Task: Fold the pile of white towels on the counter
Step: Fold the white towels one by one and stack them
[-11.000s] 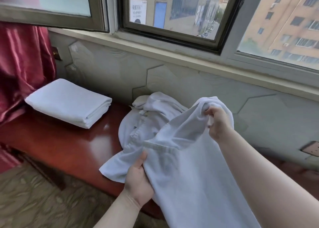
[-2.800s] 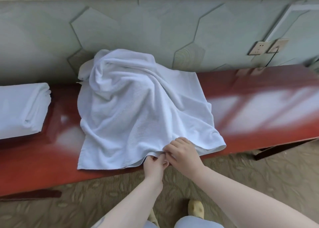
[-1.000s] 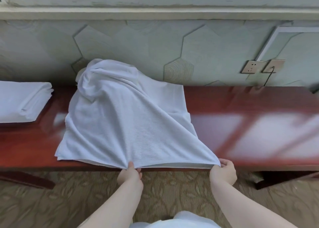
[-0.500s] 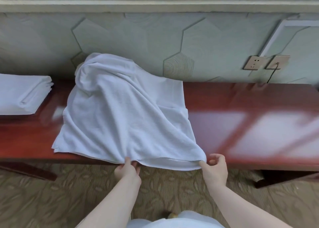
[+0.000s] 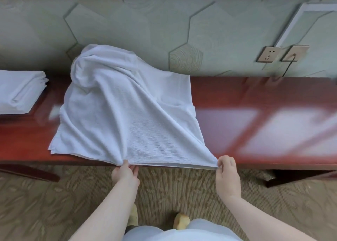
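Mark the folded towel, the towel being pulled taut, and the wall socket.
folded towel (image 5: 20, 91), head view, top face.
taut towel (image 5: 127, 116), head view, middle of the cloth.
wall socket (image 5: 268, 54), head view, faceplate centre.

From my seat the white towel (image 5: 127, 116) reads as matt terry cloth, finely ribbed across its face, soft and creased where it bunches near the wall. The folded towels (image 5: 20, 91) at the left look like the same matt white cloth, smoother in their flat layers. The tabletop (image 5: 255, 98) is reddish-brown wood under a high-gloss lacquer that throws back pale patches of light. I see the wall (image 5: 164, 25) as matt grey-green panels with a faint ringed texture in hexagons. The socket plates (image 5: 269, 54) look like smooth beige plastic. The carpet (image 5: 45, 204) is matt, ribbed woven pile with a leaf pattern.
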The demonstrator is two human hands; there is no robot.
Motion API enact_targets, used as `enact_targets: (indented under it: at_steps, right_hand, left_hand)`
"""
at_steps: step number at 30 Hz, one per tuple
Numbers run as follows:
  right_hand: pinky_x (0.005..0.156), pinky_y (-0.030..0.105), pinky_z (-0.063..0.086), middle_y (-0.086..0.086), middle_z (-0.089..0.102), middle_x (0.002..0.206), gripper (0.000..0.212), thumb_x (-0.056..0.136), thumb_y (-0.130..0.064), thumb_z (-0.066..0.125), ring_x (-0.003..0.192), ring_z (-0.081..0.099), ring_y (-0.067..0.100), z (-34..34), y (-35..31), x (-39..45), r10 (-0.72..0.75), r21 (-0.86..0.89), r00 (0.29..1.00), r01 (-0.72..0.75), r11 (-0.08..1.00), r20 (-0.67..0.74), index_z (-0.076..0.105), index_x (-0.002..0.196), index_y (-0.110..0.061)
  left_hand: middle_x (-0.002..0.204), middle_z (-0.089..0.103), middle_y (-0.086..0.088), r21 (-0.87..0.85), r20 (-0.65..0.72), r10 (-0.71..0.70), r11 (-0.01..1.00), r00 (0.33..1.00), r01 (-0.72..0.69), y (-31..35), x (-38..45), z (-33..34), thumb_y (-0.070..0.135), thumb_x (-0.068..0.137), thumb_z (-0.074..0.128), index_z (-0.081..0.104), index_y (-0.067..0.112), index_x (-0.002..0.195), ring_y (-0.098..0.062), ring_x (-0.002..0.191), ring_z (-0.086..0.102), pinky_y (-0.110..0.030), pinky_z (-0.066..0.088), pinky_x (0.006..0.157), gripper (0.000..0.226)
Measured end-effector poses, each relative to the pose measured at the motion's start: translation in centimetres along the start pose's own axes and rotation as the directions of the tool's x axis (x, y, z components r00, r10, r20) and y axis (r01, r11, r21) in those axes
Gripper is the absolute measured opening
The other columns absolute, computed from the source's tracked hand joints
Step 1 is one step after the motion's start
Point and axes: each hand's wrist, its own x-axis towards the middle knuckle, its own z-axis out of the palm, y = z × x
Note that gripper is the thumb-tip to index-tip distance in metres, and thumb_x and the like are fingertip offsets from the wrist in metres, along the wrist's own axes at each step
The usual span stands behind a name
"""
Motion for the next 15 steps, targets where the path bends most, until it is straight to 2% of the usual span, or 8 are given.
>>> enact_targets:
  at_steps: [2,3,4,6,9,11,13,15]
  right_hand:
    - [0.059,0.049,0.050,-0.002,0.051,0.086,0.035,0.089,0.003,0.046,0.064,0.053,0.023,0.7,-0.8,0.2,0.289,0.242,0.957,-0.282,0.928,0.007,0.039,0.081,-0.031]
    - [0.063,0.052,0.053,0.003,0.056,0.083,0.033,0.091,-0.001,0.046,0.064,0.056,0.026,0.9,-0.9,0.3,0.355,0.303,0.934,-0.348,0.887,0.033,0.038,0.082,-0.032]
    - [0.063,0.050,0.054,0.006,0.058,0.081,0.030,0.093,-0.006,0.046,0.064,0.058,0.027,0.9,-0.9,0.3,0.367,0.298,0.929,-0.366,0.882,0.056,0.038,0.083,-0.033]
    - [0.060,0.040,0.052,-0.002,0.060,0.078,0.028,0.094,-0.010,0.048,0.066,0.059,0.024,0.4,-0.7,0.3,0.297,0.208,0.948,-0.316,0.926,0.116,0.039,0.085,-0.036]
    - [0.055,0.029,0.040,-0.010,0.058,0.076,0.027,0.093,-0.010,0.053,0.066,0.055,0.012,0.2,-0.2,0.8,0.211,0.142,0.970,-0.227,0.964,0.117,0.040,0.086,-0.032]
    - [0.055,0.026,0.038,-0.011,0.058,0.076,0.024,0.092,-0.011,0.055,0.065,0.054,0.010,0.3,-0.4,0.9,0.218,0.146,0.969,-0.234,0.961,0.116,0.042,0.087,-0.030]
    - [0.056,0.025,0.038,-0.011,0.059,0.078,0.022,0.093,-0.013,0.056,0.068,0.055,0.009,0.5,-0.8,1.0,0.235,0.180,0.966,-0.252,0.951,0.111,0.044,0.087,-0.030]
    - [0.056,0.024,0.038,-0.012,0.060,0.079,0.021,0.093,-0.016,0.057,0.070,0.056,0.007,0.3,-1.1,1.0,0.242,0.195,0.966,-0.256,0.947,0.090,0.044,0.086,-0.031]
  left_hand:
    - [0.090,0.058,-0.007,0.004,-0.004,-0.035,0.999,0.999,0.035,0.0,-0.1,0.0,0.009,0.100,0.053,0.053,0.003,0.127,-0.022,0.097,0.059,-0.038,0.050,0.096,0.027]
    - [0.090,0.057,-0.006,0.003,-0.018,-0.055,0.999,0.998,0.055,0.0,-0.1,0.0,0.011,0.100,0.053,0.053,0.004,0.128,-0.021,0.097,0.059,-0.037,0.050,0.095,0.028]
    - [0.090,0.058,-0.004,0.002,-0.036,-0.073,0.997,0.997,0.073,0.1,-0.1,0.1,0.013,0.100,0.055,0.055,0.005,0.125,-0.019,0.094,0.060,-0.037,0.050,0.094,0.027]
    - [0.087,0.059,-0.004,0.030,-0.103,-0.075,0.996,0.992,0.078,0.2,-0.1,0.4,0.016,0.096,0.061,0.060,0.006,0.106,-0.014,0.077,0.059,-0.036,0.052,0.090,0.014]
    - [0.071,0.055,-0.007,0.214,-0.255,0.056,0.977,0.965,0.000,-1.3,-2.1,0.6,0.026,0.083,0.077,0.057,0.004,0.083,-0.019,0.059,0.052,-0.034,0.052,0.070,0.030]
    - [0.059,0.057,-0.005,0.317,-0.153,0.093,0.947,0.984,-0.040,-3.7,-4.4,0.9,0.030,0.080,0.080,0.060,0.006,0.082,-0.019,0.050,0.052,-0.029,0.051,0.056,0.032]
    - [0.057,0.065,-0.002,0.345,0.007,-0.031,0.938,1.000,0.026,-5.7,-6.3,1.6,0.028,0.077,0.083,0.065,0.007,0.078,-0.014,0.046,0.057,-0.024,0.050,0.045,0.028]
    - [0.070,0.073,-0.004,0.365,0.080,-0.185,0.920,0.979,0.144,-6.4,-7.1,2.6,0.027,0.075,0.085,0.069,0.005,0.081,-0.015,0.057,0.065,-0.026,0.052,0.047,0.028]
